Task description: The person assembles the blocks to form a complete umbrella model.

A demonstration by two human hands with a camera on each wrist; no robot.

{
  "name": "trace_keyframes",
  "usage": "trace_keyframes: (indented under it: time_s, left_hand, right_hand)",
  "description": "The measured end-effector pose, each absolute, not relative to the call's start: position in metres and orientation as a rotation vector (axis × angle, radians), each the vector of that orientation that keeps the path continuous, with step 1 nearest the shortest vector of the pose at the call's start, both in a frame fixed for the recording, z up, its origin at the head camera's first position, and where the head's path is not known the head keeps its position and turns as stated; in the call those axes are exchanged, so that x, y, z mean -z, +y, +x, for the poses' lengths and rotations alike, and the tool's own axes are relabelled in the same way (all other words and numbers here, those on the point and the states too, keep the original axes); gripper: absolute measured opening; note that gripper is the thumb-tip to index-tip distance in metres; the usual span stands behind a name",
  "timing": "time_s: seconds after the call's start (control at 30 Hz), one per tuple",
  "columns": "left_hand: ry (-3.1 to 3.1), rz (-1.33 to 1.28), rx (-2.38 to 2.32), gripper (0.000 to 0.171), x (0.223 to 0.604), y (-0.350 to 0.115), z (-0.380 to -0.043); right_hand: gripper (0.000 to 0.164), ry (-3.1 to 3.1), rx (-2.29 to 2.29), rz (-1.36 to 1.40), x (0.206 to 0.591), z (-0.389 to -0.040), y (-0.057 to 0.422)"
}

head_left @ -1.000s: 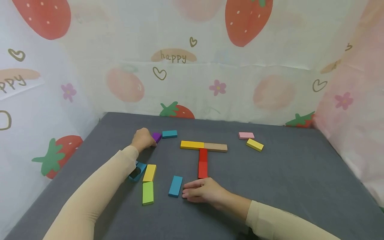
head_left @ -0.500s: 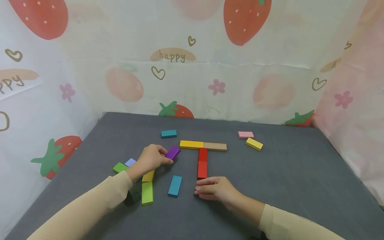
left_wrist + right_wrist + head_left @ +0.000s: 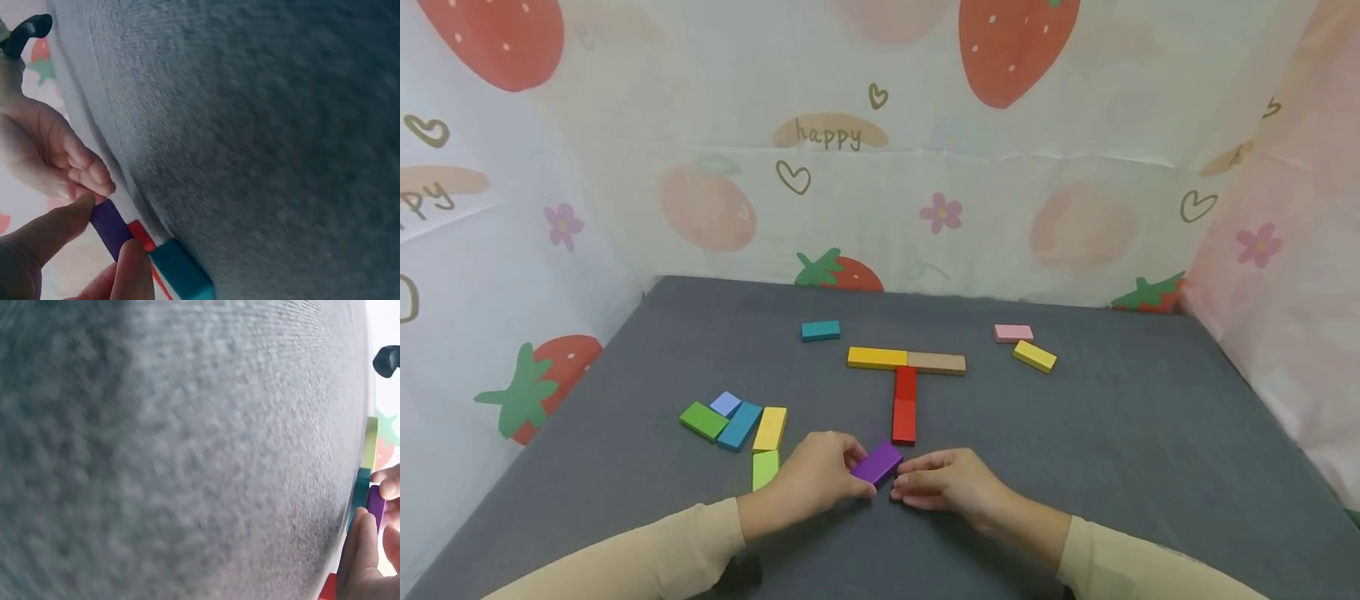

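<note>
Purple block (image 3: 877, 463) btwn the hands, pinched w/ thumb + fingers of L hand (image 3: 812, 473); R hand (image 3: 953, 485) right beside it, fingers loosely bent (touching? can't tell). Red blocks (image 3: 905, 412) just beyond both hands; lime block (image 3: 764, 469) partly behind L hand.

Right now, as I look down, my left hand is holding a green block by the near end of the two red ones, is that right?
Not quite: the head view shows your left hand holding a purple block, not a green one. It is indeed by the near end of the two red blocks.
</note>
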State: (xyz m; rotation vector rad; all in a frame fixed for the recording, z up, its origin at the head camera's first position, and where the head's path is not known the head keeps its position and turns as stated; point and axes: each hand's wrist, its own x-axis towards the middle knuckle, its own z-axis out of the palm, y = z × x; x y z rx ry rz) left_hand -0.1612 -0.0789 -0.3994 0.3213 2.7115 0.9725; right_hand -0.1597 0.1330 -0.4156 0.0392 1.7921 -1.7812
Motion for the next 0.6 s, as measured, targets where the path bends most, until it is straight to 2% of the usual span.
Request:
trace_keyframes:
  time_s: [0.33,0.6]
  left_hand:
    - [2.724,0.482,-0.803,0.034,0.401,-0.065,-0.157]
    - [2.579,0.420,-1.081,0.025,0.408,-0.061,-0.162]
  right_hand:
    - [0.031,1.805,1.786,0.105,0.421,-0.158,0.137]
    - [0.030,1.882,1.779,0.128,0.421,-0.163,0.142]
